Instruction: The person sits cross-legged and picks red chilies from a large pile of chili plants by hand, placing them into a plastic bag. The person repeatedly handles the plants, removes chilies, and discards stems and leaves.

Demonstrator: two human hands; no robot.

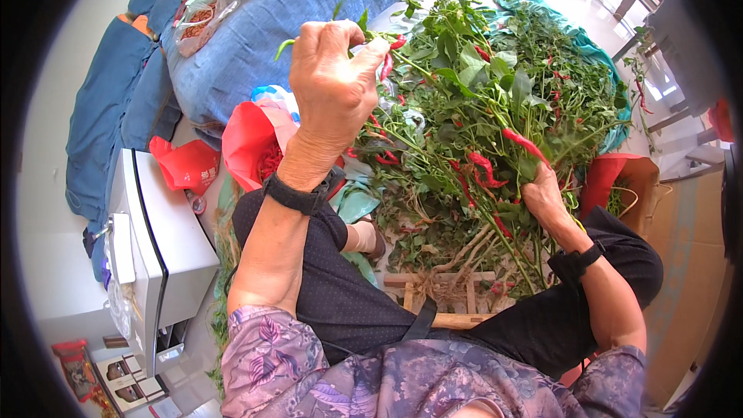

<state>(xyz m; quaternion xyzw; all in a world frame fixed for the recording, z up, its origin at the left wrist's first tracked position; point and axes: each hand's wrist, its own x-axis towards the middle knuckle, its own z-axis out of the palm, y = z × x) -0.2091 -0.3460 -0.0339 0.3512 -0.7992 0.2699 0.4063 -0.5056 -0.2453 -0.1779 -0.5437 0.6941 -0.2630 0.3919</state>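
Note:
My left hand [334, 72] is raised and pinches the thin upper end of a branch of a chili pepper plant [464, 64]. A green chili [283, 48] sticks out past its knuckles, and a red chili [387, 67] hangs by the thumb. Lower and to the right, my right hand [544, 197] grips leafy stems of the plant, with a long red chili [525, 146] just above the fingers; leaves partly hide this grip. Behind my left wrist stands a red bag [246, 142] holding red chilies [268, 161].
Cut chili plants [557, 40] lie heaped on a teal cloth [615, 69]. A wooden stool [461, 320] shows between my legs. Cardboard [691, 284] and another red bag [603, 177] flank my right knee. A white cabinet [188, 284] and denim cloth [331, 6] are at left.

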